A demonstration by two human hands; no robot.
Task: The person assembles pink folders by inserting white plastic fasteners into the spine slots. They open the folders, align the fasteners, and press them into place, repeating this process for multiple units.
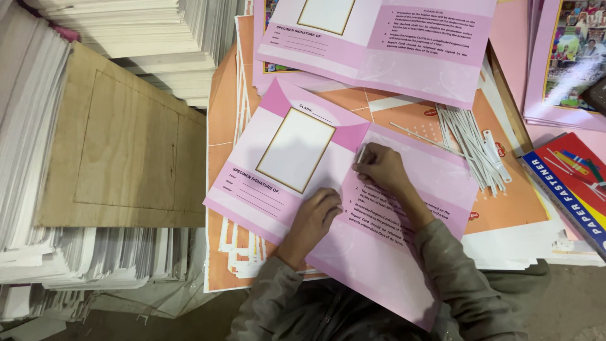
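Pink card (297, 183) lies open under both hands; left hand (315, 215) presses flat on it, fingers spread, holding nothing. Right hand (379, 167) pinches a small white strip (360, 155) at the fold, mostly hidden by fingertips. Card's near corner is covered by sleeves.

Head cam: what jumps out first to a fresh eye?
The open pink card folder at centre, with the left hand flat on it and the right hand pinching a small white strip at its fold. A loose pile of white strips lies to the right; tall paper stacks fill the left edge.
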